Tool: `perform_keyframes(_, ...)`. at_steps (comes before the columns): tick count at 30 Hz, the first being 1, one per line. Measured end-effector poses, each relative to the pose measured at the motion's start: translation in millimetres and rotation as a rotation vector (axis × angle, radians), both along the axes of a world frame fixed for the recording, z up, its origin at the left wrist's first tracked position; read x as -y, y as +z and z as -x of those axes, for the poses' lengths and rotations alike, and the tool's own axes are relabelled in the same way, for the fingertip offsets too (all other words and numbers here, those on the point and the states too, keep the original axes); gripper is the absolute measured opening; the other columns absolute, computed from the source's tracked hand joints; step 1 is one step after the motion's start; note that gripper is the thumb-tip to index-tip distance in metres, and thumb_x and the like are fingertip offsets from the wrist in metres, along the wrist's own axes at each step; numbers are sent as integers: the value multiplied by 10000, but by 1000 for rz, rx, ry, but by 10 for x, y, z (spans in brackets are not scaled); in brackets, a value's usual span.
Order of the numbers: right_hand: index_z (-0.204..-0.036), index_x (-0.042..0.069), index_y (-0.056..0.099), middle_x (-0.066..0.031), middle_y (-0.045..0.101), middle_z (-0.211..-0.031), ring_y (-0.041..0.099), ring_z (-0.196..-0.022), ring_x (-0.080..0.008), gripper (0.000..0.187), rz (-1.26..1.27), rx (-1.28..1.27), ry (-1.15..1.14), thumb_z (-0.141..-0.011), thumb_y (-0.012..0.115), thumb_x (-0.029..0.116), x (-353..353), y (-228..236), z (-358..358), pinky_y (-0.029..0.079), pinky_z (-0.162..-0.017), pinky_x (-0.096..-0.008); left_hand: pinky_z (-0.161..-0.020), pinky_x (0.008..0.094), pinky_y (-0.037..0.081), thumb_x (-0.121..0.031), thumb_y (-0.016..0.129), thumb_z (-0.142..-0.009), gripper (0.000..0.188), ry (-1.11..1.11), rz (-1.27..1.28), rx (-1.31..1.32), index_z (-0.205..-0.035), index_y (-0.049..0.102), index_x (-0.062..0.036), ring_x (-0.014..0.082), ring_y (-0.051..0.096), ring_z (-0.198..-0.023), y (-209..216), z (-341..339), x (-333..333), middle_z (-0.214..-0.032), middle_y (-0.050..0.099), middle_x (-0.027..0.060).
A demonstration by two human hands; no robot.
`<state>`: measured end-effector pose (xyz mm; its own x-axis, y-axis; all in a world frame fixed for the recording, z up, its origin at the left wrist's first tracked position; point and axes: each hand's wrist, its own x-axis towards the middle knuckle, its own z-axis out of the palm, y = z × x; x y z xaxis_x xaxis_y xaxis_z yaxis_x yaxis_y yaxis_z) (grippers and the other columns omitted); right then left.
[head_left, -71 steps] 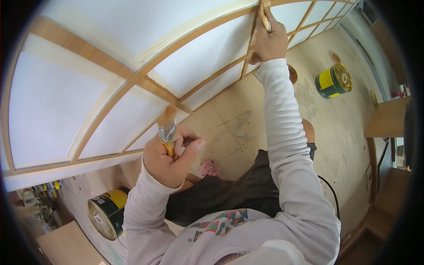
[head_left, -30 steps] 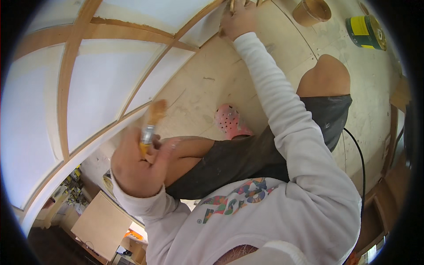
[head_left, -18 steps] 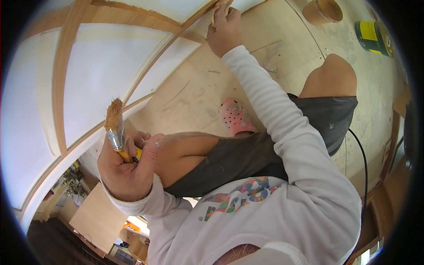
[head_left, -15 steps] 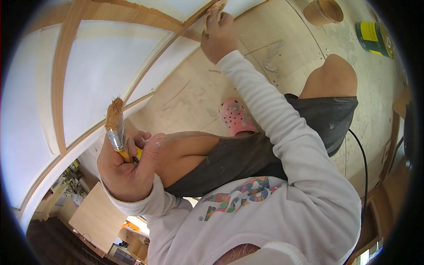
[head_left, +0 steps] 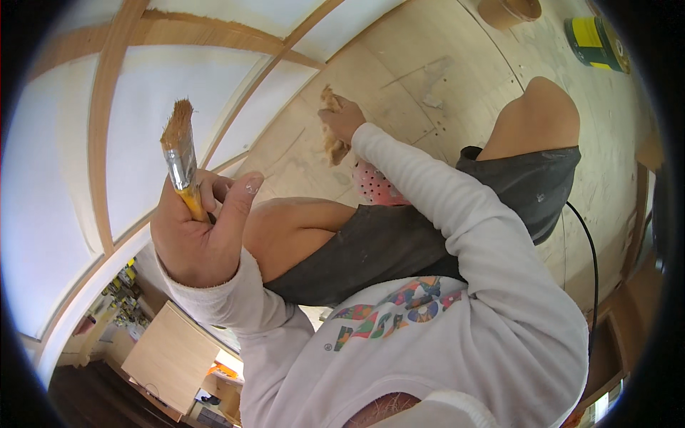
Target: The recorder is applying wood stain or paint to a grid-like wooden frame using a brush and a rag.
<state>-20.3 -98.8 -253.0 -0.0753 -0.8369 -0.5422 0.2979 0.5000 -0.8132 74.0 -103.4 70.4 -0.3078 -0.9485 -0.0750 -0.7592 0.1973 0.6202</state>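
At the left, my left hand [head_left: 203, 235] is closed round the yellow handle of a paintbrush [head_left: 181, 153]. Its bristles point up, stained brown, above a metal ferrule. Farther off, near the middle, my right hand [head_left: 346, 120] grips a crumpled tan rag [head_left: 332, 139], which hangs out on both sides of the fingers. The rag is apart from the wooden frame [head_left: 264, 68] with white panels [head_left: 185, 93] that stands along the left. Part of the brush handle is hidden inside my left fist.
A brown tub [head_left: 508, 11] and a green tin with a yellow label [head_left: 596, 44] stand on the plywood floor [head_left: 399, 93] at the far right. A pink clog [head_left: 374, 184] is below my right forearm. A black cable [head_left: 591, 250] runs down the right. A wooden board [head_left: 171, 353] lies lower left.
My right hand has come back from the wooden frame toward me, bringing the rag with it. My left hand has shifted slightly up and the brush stands more upright.
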Motion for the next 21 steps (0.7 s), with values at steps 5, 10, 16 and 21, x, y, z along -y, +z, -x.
perform_keyframes(5, -1307, 80, 322, -253, 467, -1064, 489, -969, -364, 543, 130, -320, -104, -801, 504, 158, 88, 150, 11, 437, -814, -380, -537, 203, 359, -8, 722, -664, 352, 50, -11, -83, -615, 376, -54, 94, 448, -563, -12, -35, -89, -580, 487, 45)
perform_keyframes(10, -1289, 47, 338, -247, 432, -1076, 483, -913, -388, 502, 694, -658, -326, -815, 501, 76, 216, 624, -99, 443, -785, -392, -525, 195, 342, 8, 718, -665, 338, 67, 65, -282, -610, 390, -52, 86, 434, -559, -7, -65, -174, -589, 474, 35)
perform_keyframes(16, -1248, 0, 370, -227, 473, -1025, 491, -866, -367, 417, 859, -978, -334, -845, 462, 55, 439, 866, -10, 442, -737, -381, -485, 181, 299, -9, 726, -667, 269, 123, 21, -194, -634, 460, -35, 57, 386, -525, 53, -78, -192, -567, 445, -5)
perform_keyframes(21, -1101, -11, 492, -167, 540, -931, 512, -771, -345, 297, 898, -1010, -347, -889, 443, 190, 481, 1187, 63, 436, -674, -394, -469, 189, 310, -35, 730, -661, 287, 102, 44, -241, -615, 446, -41, 58, 385, -502, 24, -155, -188, -539, 426, -29)
